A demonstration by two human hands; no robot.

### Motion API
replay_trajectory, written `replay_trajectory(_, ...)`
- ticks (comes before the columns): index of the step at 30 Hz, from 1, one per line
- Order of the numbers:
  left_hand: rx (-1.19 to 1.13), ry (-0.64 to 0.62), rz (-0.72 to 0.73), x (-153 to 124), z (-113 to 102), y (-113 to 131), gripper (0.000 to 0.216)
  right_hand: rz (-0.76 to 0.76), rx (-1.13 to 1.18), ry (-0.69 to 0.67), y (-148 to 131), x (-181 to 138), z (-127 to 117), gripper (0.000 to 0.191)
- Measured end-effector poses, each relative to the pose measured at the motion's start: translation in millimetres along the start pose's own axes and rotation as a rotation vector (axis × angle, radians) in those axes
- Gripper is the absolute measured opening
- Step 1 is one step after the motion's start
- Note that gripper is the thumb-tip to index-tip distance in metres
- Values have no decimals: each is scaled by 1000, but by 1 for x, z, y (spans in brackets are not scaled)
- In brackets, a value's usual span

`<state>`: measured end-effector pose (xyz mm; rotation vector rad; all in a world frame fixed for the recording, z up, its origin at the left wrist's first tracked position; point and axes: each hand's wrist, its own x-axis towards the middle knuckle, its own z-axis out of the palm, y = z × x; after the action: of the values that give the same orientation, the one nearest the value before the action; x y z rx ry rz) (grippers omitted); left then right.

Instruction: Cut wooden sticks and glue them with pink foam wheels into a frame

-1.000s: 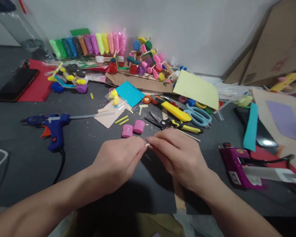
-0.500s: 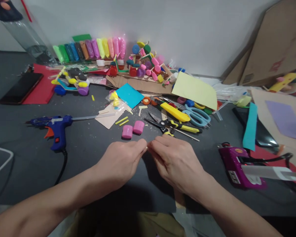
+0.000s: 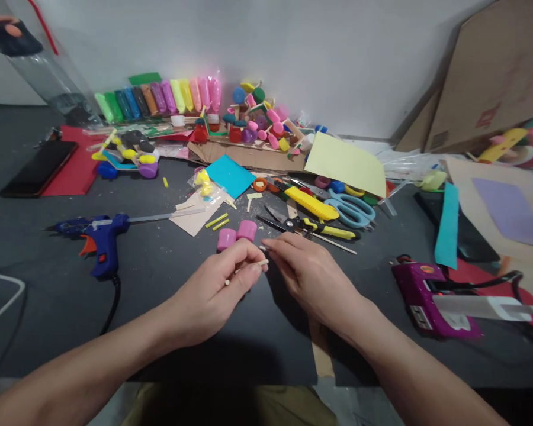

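Note:
My left hand (image 3: 217, 296) is closed on a thin, pale wooden stick (image 3: 262, 262), whose tip pokes out past the thumb. Another pale round end (image 3: 227, 283) shows lower, by the palm; whether it belongs to the same stick I cannot tell. Close by on the right, my right hand (image 3: 313, 269) pinches a short piece of pale stick (image 3: 263, 248) between thumb and fingertips. Just beyond my left hand sit two pink foam-like cylinders (image 3: 227, 239), side by side on the dark table. Beyond my right hand lie open cutting pliers (image 3: 288, 223) with yellow-black handles.
A blue glue gun (image 3: 104, 234) lies at left, its cord running toward me. A yellow cutter (image 3: 311, 203) and blue scissors (image 3: 353, 210) lie behind the pliers. At right is a purple power strip (image 3: 415, 296). Coloured clay packs (image 3: 160, 97) line the wall.
The hands were pressed together fingertip to fingertip; now they are slightly apart. My left hand has turned, showing its thumb and stick ends, and a short stick piece shows in my right fingers.

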<state>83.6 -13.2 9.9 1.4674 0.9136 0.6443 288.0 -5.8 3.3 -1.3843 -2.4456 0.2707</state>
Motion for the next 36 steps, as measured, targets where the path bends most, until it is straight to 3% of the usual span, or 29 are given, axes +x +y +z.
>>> replay_trajectory(4, -310, -10, -40, 2, -3, -2, 24, 67, -63, 92, 13, -4, -11, 24)
replay_trajectory(8, -446, -18, -49, 3, -6, -3, 23, 185, -327, -9, 38, -16, -19, 35)
replay_trajectory(18, -458, 23, 32, 0, -9, -2, 14, 174, -481, -127, 65, -30, -16, 57)
replay_trajectory(28, -606, -7, 133, 4, -10, -5, 22, 184, -459, -130, 63, -22, -11, 36)
replay_trajectory(32, -582, 5, 162, 2, -12, -6, 22, 144, -384, 57, 54, -19, -16, 38)
replay_trajectory(36, -541, 42, 208, 2, -12, -10, 19, -36, -62, 170, 30, -17, -26, 47)
